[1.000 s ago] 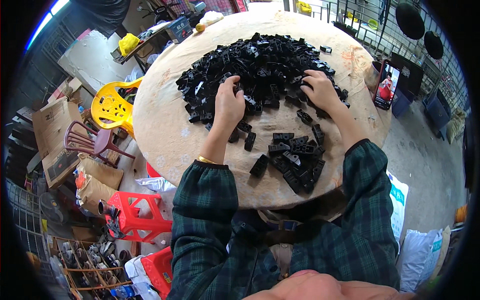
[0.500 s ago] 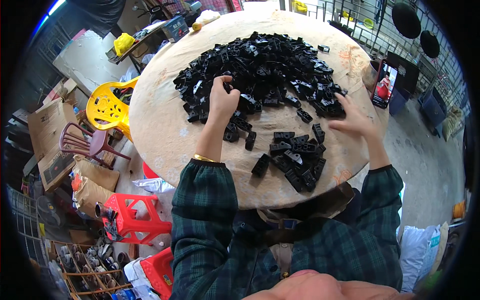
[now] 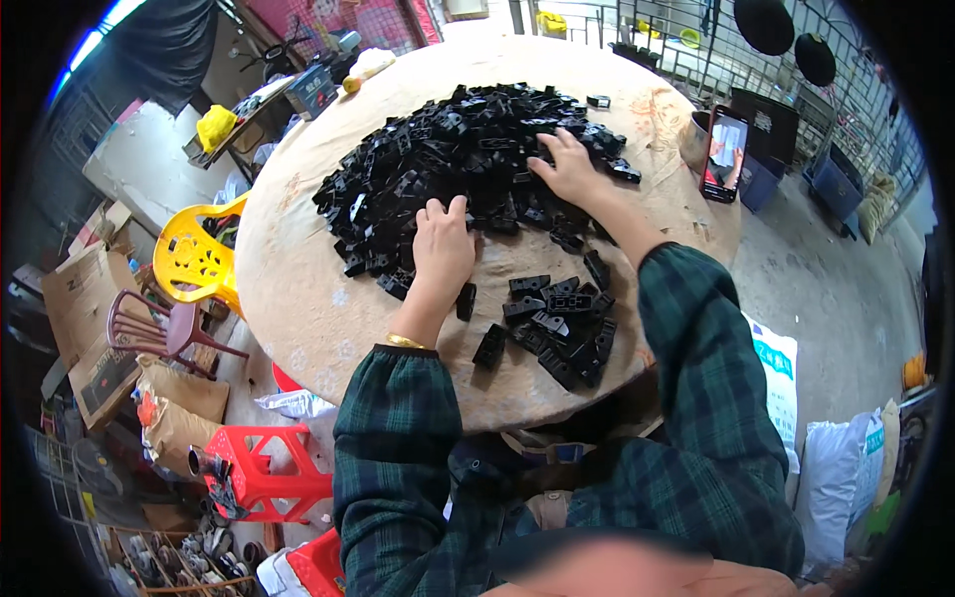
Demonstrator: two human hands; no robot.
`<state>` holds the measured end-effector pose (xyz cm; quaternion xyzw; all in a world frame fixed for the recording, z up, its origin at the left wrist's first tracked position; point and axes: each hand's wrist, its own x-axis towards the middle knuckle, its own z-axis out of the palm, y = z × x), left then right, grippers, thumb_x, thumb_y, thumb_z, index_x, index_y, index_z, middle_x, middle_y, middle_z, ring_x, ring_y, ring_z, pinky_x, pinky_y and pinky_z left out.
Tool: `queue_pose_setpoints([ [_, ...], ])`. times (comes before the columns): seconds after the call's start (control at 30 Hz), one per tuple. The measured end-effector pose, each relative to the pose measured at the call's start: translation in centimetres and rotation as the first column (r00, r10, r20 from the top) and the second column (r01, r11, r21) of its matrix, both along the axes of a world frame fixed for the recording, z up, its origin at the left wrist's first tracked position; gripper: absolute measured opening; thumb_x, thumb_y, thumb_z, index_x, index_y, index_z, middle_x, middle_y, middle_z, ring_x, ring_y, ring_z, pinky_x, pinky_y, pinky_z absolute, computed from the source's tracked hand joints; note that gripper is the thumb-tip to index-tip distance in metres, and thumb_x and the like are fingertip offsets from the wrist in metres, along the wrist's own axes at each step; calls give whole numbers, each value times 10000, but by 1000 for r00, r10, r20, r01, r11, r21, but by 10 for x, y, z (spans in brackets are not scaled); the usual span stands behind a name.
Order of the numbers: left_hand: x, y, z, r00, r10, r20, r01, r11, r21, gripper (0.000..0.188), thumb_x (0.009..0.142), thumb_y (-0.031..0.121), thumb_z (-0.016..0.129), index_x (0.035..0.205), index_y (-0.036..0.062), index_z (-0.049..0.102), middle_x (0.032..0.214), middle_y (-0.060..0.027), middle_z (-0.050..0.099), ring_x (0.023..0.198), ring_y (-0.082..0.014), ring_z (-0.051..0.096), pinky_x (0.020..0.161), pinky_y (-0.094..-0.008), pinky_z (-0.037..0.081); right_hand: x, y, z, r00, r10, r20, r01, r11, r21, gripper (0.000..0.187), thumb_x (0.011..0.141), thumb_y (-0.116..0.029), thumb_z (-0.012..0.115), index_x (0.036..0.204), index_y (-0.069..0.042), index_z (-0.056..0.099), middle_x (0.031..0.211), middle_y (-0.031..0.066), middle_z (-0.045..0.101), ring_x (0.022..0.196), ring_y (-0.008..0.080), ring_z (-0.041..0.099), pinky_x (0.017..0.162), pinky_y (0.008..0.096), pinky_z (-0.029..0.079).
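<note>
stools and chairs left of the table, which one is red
The square plastic stool nearest the person's left sleeve is red; the chair by the table's edge is yellow.

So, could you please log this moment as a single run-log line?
left hand: resting on near edge of big pile of black parts | right hand: on the pile's right side | small pile: near table edge
</note>
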<state>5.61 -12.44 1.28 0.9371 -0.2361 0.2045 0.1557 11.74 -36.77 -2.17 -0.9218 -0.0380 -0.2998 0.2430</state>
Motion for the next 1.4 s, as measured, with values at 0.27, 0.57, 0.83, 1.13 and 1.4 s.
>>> queue_pose_setpoints([
  [0.27,3,-1,0,998,14,55,-16,999,28,313,771,134,643,1073,63,595,932,-155,555,909,-324,532,800,-383,456,-2,47,49,997,-79,-26,71,969,-235,681,782,-606,558,1274,-139,500,1370,158,407,1302,315,325,1011,616,225],
  [0.57,2,-1,-1,1000,5,28,-6,999,41,265,784,161,639,1025,52,615,933,-151,560,896,-313,542,775,-383,469,21,87,70,959,-44,-279,-66,926,-372,645,718,-465,657,1293,-232,480,1328,214,389,1203,357,414,965,501,360],
  [0.83,7,6,-2,998,30,47,-30,1000,1,258,783,144,634,1018,40,613,924,-150,580,896,-317,554,783,-379,463,18,25,56,994,65,-88,-93,928,-361,199,775,-245,539,861,-147,689,896,163,603,876,315,600,792,392,494],
  [1.13,3,0,3,998,1,62,6,992,-123,255,788,150,639,1002,14,611,928,-154,598,906,-320,568,796,-376,462,-27,-23,48,949,316,-19,-298,913,278,201,855,-121,560,1003,-44,673,827,47,671,750,119,602,705,247,476],
  [1.4,-4,-7,6,979,-202,33,204,962,-179,298,768,140,657,1021,4,580,935,-152,606,887,-313,566,796,-372,462,-33,-11,56,978,205,-29,-202,977,63,254,832,-127,497,1008,-112,678,941,143,652,858,274,627,795,341,496],
])
